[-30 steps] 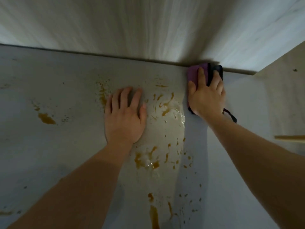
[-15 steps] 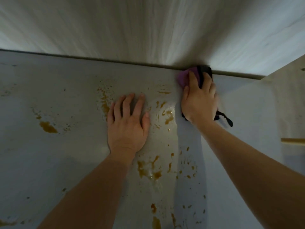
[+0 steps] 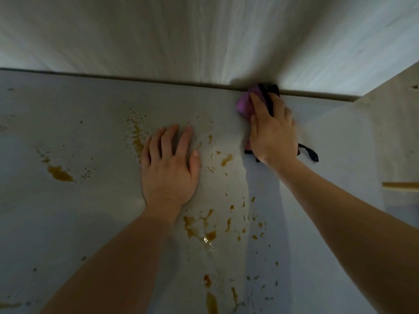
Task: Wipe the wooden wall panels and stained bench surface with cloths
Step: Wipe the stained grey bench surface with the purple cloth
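The pale bench surface (image 3: 79,223) is spattered with brown stains (image 3: 199,225) and a wet streak down its middle. My left hand (image 3: 169,168) lies flat on the bench, fingers spread, holding nothing. A purple cloth (image 3: 243,105) with a black edge and a black loop (image 3: 309,154) sits at the seam where the bench meets the wooden wall panel (image 3: 181,37). My right hand (image 3: 272,130) presses flat on that cloth, fingers straight, covering most of it.
A second wooden panel (image 3: 390,123) rises at the right, forming a corner. A light wooden strip (image 3: 401,185) shows at the right edge. More brown blotches (image 3: 60,173) lie on the left part of the bench.
My right hand has slid the cloth a little to the left along the seam. My left hand has stayed flat in place.
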{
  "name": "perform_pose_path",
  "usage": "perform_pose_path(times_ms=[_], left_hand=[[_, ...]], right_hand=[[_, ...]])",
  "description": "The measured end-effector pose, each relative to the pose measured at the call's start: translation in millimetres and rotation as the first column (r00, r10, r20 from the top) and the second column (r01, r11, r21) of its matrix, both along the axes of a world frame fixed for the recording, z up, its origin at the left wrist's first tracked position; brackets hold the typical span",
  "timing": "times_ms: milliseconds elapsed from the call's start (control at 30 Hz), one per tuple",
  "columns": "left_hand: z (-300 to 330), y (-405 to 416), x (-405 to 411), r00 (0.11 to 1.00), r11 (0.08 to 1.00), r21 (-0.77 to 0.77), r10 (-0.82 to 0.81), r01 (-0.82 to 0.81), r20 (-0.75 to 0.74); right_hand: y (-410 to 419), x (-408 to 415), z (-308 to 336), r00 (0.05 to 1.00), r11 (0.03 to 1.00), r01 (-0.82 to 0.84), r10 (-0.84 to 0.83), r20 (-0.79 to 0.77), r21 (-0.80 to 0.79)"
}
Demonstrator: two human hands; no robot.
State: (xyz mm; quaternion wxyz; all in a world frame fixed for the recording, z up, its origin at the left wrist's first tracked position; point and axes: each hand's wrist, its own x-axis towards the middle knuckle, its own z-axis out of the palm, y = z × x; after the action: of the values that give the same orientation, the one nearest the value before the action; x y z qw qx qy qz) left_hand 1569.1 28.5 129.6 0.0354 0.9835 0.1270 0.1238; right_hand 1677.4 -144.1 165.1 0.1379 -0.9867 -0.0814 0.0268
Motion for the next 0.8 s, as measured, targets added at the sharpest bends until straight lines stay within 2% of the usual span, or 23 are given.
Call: perform_pose_path(times_ms=[67, 200, 333, 500, 600, 667, 800], left_hand=[[1, -2, 0, 1.000, 1.000, -0.001, 0.002, -0.002, 0.001], [-1, -2, -1, 1.000, 1.000, 0.012, -0.009, 0.009, 0.018], [-2, -2, 0, 1.000, 1.000, 0.004, -0.008, 0.008, 0.029], [-2, -1, -1, 0.999, 1.000, 0.010, -0.002, 0.002, 0.039], [-1, -3, 1, 0.999, 1.000, -0.001, -0.010, 0.010, 0.031], [-1, -1, -1, 1.000, 1.000, -0.009, -0.010, 0.011, 0.023], [0, -1, 1, 1.000, 1.000, -0.006, -0.001, 0.001, 0.023]], right_hand=[[25, 1, 2, 1.000, 1.000, -0.019, 0.019, -0.021, -0.022], [90, 6, 4, 0.969, 0.971, -0.238, 0.238, -0.067, 0.008], [69, 11, 6, 0.936, 0.940, -0.340, 0.340, -0.087, 0.011], [12, -6, 2, 0.967, 0.967, -0.253, 0.252, 0.024, 0.043], [32, -5, 3, 0.985, 0.984, -0.173, 0.173, -0.015, -0.038], [64, 2, 4, 0.978, 0.978, -0.199, 0.193, -0.078, -0.067], [87, 17, 6, 0.953, 0.956, -0.291, 0.286, -0.100, -0.037]])
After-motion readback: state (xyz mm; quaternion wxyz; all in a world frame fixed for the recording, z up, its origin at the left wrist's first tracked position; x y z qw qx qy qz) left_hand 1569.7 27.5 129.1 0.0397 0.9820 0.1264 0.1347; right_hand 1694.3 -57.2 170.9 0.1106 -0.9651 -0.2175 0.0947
